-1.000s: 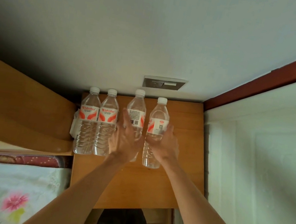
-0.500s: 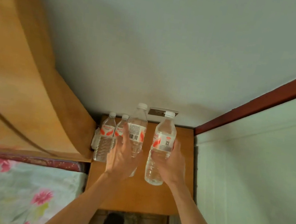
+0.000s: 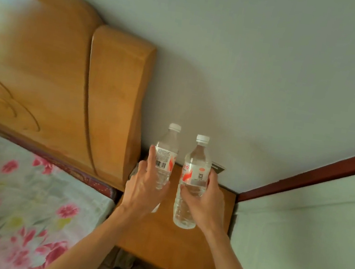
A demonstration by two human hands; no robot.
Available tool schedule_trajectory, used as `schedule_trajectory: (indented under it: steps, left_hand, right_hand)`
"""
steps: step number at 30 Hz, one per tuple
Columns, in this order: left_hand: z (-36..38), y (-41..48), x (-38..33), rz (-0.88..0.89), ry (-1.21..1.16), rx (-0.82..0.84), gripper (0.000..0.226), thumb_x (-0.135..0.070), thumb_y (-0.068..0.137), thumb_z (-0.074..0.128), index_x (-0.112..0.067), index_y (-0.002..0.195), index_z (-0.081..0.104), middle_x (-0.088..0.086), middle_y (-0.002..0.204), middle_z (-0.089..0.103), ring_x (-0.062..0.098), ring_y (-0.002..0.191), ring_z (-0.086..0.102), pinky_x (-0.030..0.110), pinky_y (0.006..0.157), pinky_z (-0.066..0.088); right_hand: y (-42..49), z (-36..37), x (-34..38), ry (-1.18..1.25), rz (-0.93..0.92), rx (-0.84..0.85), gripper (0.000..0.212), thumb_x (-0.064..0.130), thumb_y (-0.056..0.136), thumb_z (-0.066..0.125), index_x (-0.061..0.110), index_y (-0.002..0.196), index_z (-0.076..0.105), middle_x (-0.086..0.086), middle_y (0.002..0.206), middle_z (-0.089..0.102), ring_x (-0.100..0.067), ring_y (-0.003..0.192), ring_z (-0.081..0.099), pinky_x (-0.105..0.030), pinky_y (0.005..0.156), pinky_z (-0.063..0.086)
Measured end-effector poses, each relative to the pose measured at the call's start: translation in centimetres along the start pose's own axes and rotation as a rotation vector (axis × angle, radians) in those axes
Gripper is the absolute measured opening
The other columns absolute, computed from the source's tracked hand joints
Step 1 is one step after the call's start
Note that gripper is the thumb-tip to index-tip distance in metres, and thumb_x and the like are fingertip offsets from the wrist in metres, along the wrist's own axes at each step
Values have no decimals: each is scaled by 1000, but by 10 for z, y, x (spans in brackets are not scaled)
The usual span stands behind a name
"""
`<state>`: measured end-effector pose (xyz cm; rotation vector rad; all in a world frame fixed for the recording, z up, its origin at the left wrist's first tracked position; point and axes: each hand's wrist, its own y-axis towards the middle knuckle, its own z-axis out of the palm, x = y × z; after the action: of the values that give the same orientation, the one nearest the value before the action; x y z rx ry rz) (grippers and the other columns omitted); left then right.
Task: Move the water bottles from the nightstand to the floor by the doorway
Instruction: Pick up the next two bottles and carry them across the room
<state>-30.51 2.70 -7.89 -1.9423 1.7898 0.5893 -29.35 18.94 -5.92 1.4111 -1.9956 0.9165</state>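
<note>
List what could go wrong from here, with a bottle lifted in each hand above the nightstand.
1. The left hand grips its bottle low on the body with the fingers spread, so the thin plastic may flex and slip.
2. The right hand's bottle hangs close beside the other; they could knock together while being carried.
3. The headboard stands close on the left, so a wide swing might clip it.

The nightstand (image 3: 180,245) sits boxed in on three sides; the wooden headboard (image 3: 114,106) rises tall on its left edge, the wall (image 3: 249,76) closes its far edge, and a pale panel with a dark red frame (image 3: 304,176) runs along its right. The near edge is open, and both forearms come in from there; the top toward that edge lies bare. The left hand (image 3: 145,189) and right hand (image 3: 205,203) each hold a bottle above the top, side by side with a narrow gap between; the bed (image 3: 30,200) lies low to the left.
</note>
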Motion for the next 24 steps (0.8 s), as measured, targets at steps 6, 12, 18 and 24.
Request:
schedule_trajectory:
  steps: [6,12,18,24]
  left_hand:
    - [-35,-33,6,-74,-13,-119,106,-65,81,59,-22,155,-4,13,126,55,23,90,65,30,65,51]
    - [-72,-74,12,-183,-22,-245,105,-78,76,37,-22,155,-7,13,131,52,25,100,63,36,77,54]
    - [-106,-121,31,-308,14,-371,106,-50,82,69,-15,156,1,15,131,54,28,97,64,32,69,51]
    - [-144,-172,61,-455,18,-484,113,-39,75,81,-14,156,7,18,122,57,29,87,66,24,65,43]
  right_hand:
    - [-19,-6,32,-24,-160,84,70,48,71,78,30,128,41,24,97,49,9,72,52,-7,51,37]
    - [-41,8,57,-30,-308,175,76,54,70,76,32,133,39,19,109,55,0,92,60,-11,67,50]
    - [-65,35,84,-21,-447,317,79,68,61,68,33,127,43,16,112,61,-6,97,65,-23,72,58]
    - [-105,68,123,-13,-599,508,85,72,59,66,34,130,40,19,112,59,-3,100,62,-19,71,55]
